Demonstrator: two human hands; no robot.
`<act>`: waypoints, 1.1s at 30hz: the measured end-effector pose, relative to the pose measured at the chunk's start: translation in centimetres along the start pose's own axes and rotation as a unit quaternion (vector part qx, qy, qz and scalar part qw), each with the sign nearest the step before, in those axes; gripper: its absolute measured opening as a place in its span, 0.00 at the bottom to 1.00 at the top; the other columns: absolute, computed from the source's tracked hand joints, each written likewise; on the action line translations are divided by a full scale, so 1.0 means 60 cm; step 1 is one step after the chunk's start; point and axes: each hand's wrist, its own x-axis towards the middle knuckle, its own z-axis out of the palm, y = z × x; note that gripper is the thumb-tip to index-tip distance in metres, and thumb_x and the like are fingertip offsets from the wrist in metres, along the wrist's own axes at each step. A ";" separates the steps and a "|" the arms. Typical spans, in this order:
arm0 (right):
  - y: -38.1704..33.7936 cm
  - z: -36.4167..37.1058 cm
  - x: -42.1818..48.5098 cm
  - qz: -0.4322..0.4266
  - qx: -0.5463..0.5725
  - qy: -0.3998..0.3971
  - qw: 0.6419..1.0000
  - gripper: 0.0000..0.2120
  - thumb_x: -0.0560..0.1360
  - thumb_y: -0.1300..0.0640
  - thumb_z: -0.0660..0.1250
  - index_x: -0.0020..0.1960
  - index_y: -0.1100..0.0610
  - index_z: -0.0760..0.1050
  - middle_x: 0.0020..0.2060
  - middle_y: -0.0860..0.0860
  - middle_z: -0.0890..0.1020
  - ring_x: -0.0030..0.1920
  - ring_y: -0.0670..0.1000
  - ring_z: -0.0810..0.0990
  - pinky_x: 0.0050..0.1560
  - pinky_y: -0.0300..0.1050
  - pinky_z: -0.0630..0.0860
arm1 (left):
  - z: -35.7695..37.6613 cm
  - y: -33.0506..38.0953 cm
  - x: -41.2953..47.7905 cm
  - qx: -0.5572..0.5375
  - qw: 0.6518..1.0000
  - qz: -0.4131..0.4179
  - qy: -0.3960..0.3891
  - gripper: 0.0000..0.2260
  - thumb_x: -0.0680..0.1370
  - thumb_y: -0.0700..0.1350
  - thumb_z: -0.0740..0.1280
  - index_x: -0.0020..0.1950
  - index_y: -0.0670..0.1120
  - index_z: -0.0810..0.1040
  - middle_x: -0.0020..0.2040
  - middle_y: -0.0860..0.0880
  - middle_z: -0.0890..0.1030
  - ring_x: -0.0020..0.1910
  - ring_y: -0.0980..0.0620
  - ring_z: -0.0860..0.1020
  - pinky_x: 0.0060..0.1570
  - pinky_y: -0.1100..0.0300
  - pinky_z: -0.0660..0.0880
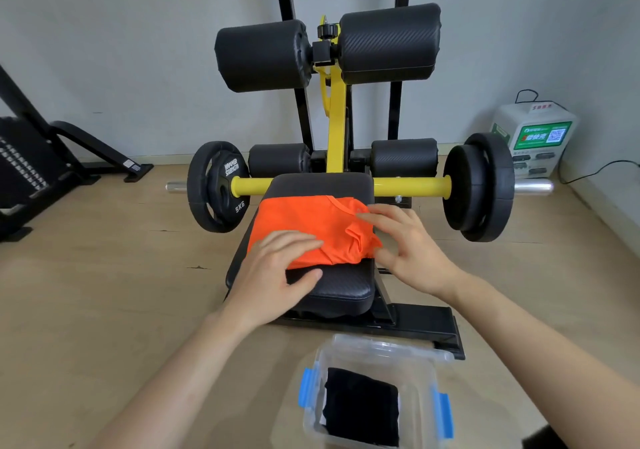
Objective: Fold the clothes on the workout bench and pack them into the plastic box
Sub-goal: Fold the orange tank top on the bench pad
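Though bunched, orange shirt under left hand.

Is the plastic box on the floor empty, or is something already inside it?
Not empty. The plastic box is open on top, and a folded black garment lies on its bottom.

Orange garment on black bench pad; black cloth in blue-latched clear box.

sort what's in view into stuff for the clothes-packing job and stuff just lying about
Job:
orange garment, bench pad, plastic box, black folded garment inside it, left hand, right hand

Lying about:
weight plates, white QR-code box, black rack
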 end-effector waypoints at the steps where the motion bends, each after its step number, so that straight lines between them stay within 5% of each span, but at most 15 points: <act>1: -0.009 0.003 -0.001 -0.032 -0.050 -0.018 0.998 0.28 0.73 0.53 0.65 0.73 0.44 0.68 0.73 0.45 0.67 0.71 0.54 0.64 0.68 0.52 0.63 | 0.000 -0.010 -0.004 0.037 0.999 -0.017 -0.018 0.22 0.76 0.60 0.65 0.68 0.58 0.77 0.68 0.61 0.76 0.72 0.57 0.68 0.70 0.51 0.66; 5: -0.027 0.020 0.001 -0.087 -0.199 -0.090 0.972 0.24 0.78 0.40 0.56 0.74 0.39 0.64 0.77 0.41 0.61 0.78 0.52 0.52 0.69 0.55 0.55 | 0.013 -0.021 -0.016 0.095 0.989 -0.046 -0.105 0.29 0.76 0.69 0.55 0.75 0.62 0.67 0.77 0.61 0.66 0.78 0.55 0.59 0.73 0.53 0.56; 11: 0.021 -0.008 -0.006 -0.016 -0.251 -0.010 0.968 0.24 0.76 0.35 0.53 0.56 0.45 0.82 0.60 0.42 0.81 0.65 0.52 0.73 0.56 0.50 0.63 | 0.016 -0.029 -0.022 0.082 0.990 -0.056 -0.105 0.29 0.76 0.70 0.53 0.77 0.64 0.64 0.77 0.62 0.64 0.78 0.56 0.58 0.74 0.52 0.56; 15: 0.026 -0.022 -0.005 0.088 -0.213 0.033 0.972 0.24 0.76 0.37 0.56 0.40 0.52 0.84 0.42 0.48 0.83 0.49 0.55 0.79 0.47 0.51 0.75 | 0.017 -0.026 -0.019 0.056 0.993 -0.056 -0.089 0.28 0.77 0.69 0.55 0.75 0.63 0.67 0.76 0.62 0.67 0.77 0.57 0.61 0.73 0.52 0.59; 19: 0.001 -0.002 0.007 0.147 -0.013 0.107 0.983 0.08 0.76 0.48 0.66 0.45 0.51 0.80 0.43 0.45 0.82 0.46 0.47 0.81 0.50 0.52 0.79 | 0.000 -0.037 -0.005 -0.033 0.991 -0.115 0.053 0.18 0.80 0.57 0.63 0.67 0.53 0.79 0.64 0.56 0.79 0.63 0.53 0.75 0.62 0.54 0.72; 21: -0.014 0.012 0.012 0.146 0.054 0.098 0.983 0.11 0.77 0.45 0.65 0.55 0.48 0.79 0.51 0.45 0.80 0.52 0.46 0.79 0.56 0.51 0.78 | -0.011 -0.051 0.003 -0.009 0.980 -0.169 0.106 0.14 0.80 0.51 0.66 0.65 0.49 0.81 0.60 0.52 0.81 0.57 0.47 0.78 0.56 0.52 0.74; 23: -0.018 0.026 0.016 0.126 0.050 0.042 0.990 0.21 0.78 0.40 0.61 0.68 0.46 0.74 0.63 0.47 0.75 0.63 0.50 0.74 0.66 0.50 0.71 | -0.016 -0.065 0.007 0.037 0.968 -0.228 0.098 0.16 0.79 0.51 0.68 0.66 0.47 0.80 0.61 0.48 0.81 0.59 0.43 0.77 0.58 0.49 0.73; 26: -0.019 0.039 0.020 0.102 -0.025 -0.026 0.994 0.20 0.80 0.44 0.61 0.71 0.46 0.72 0.73 0.51 0.69 0.69 0.56 0.66 0.69 0.45 0.59 | -0.013 -0.072 0.004 0.130 0.945 -0.300 0.027 0.24 0.78 0.61 0.64 0.66 0.46 0.79 0.61 0.44 0.80 0.59 0.39 0.75 0.57 0.47 0.72; 29: -0.018 0.050 0.018 0.087 -0.063 -0.018 0.994 0.17 0.79 0.48 0.65 0.67 0.49 0.77 0.68 0.53 0.74 0.64 0.58 0.71 0.67 0.45 0.64 | -0.009 -0.067 -0.002 0.189 0.927 -0.322 -0.011 0.28 0.76 0.68 0.61 0.63 0.48 0.80 0.60 0.46 0.80 0.58 0.40 0.75 0.54 0.48 0.72; 33: -0.025 0.051 0.013 0.066 -0.084 -0.003 0.994 0.17 0.75 0.47 0.68 0.61 0.52 0.80 0.56 0.50 0.78 0.56 0.55 0.74 0.62 0.46 0.70 | -0.013 -0.072 -0.002 0.133 0.942 -0.308 0.012 0.24 0.73 0.66 0.67 0.59 0.51 0.79 0.56 0.49 0.81 0.56 0.41 0.76 0.52 0.48 0.74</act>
